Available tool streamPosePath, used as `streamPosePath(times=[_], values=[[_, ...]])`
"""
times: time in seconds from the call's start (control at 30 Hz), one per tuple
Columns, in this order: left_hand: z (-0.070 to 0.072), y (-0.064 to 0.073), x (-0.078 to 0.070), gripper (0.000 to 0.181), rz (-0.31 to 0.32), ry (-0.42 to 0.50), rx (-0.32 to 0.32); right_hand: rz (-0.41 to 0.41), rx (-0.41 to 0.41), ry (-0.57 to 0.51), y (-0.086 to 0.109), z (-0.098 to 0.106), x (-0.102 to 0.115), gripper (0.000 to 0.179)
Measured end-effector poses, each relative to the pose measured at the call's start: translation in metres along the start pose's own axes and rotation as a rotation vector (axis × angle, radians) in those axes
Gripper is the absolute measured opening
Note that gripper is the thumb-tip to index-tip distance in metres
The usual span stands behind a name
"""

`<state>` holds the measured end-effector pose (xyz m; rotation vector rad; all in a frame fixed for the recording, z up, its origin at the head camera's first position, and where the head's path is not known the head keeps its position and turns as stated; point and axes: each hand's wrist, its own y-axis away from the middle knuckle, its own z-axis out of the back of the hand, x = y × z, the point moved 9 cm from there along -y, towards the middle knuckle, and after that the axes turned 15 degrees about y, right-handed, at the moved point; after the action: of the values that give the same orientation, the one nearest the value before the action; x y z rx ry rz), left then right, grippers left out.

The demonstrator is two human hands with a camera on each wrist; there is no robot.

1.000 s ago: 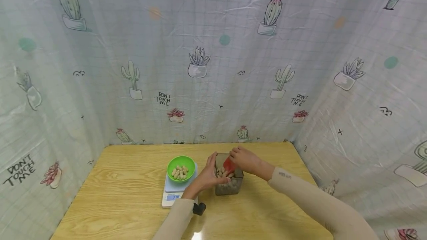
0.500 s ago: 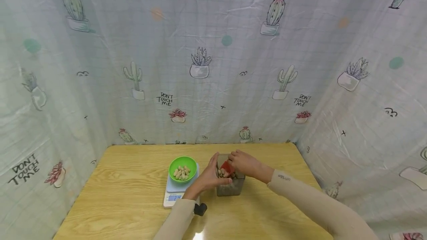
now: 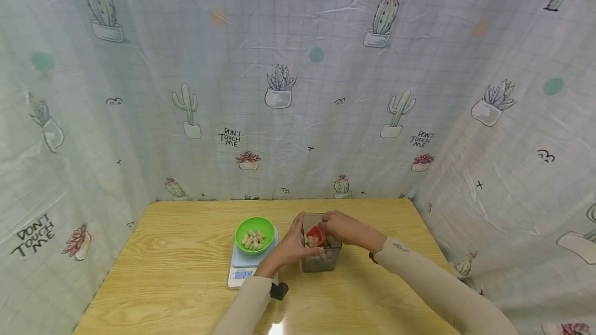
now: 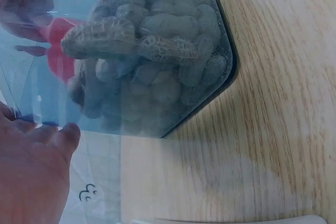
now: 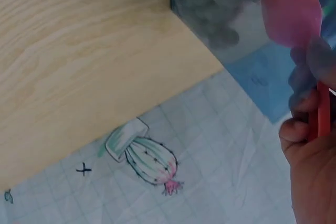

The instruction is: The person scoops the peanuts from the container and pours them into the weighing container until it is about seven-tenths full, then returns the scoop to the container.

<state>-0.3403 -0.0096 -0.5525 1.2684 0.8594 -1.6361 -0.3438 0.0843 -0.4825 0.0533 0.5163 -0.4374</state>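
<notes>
A clear, dark-tinted box holds many unshelled peanuts. My left hand grips its near left side, thumb across the front and fingers along the left wall. From the right, my right hand reaches in over the rim, holding a red scoop by its handle. In the right wrist view the fingers curl round that handle, and the scoop's bowl is seen through the wall, among the peanuts. How full the scoop is I cannot tell.
Left of the box, a green bowl with several peanuts stands on a white kitchen scale with a lit display. The wooden table ends at a cactus-print curtain behind.
The red scoop has gone slightly lower and turned among the peanuts, its open side showing more now. My right hand has shifted slightly with it. The left hand keeps its grip on the box.
</notes>
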Motion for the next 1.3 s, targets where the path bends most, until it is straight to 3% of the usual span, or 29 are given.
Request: streamPosePath(times=[0.13,0.37,0.8,1.03,1.3], values=[[-0.003,0.000,0.000,0.121,0.005,0.006,0.008,-0.049,0.006,-0.126,0.006,0.001,-0.008,0.011],[-0.001,-0.001,-0.004,0.119,-0.007,0.008,0.011,-0.052,-0.047,-0.098,0.007,0.002,-0.007,0.011],[0.002,-0.001,-0.002,0.117,0.004,-0.025,-0.008,-0.184,-0.056,-0.198,0.034,0.003,-0.015,0.015],[0.001,-0.002,0.001,0.117,0.012,-0.027,-0.013,-0.277,-0.026,-0.323,0.047,-0.007,-0.020,0.017],[0.000,-0.002,0.001,0.119,0.002,-0.025,-0.013,-0.346,-0.049,-0.369,0.057,-0.014,-0.021,0.023]])
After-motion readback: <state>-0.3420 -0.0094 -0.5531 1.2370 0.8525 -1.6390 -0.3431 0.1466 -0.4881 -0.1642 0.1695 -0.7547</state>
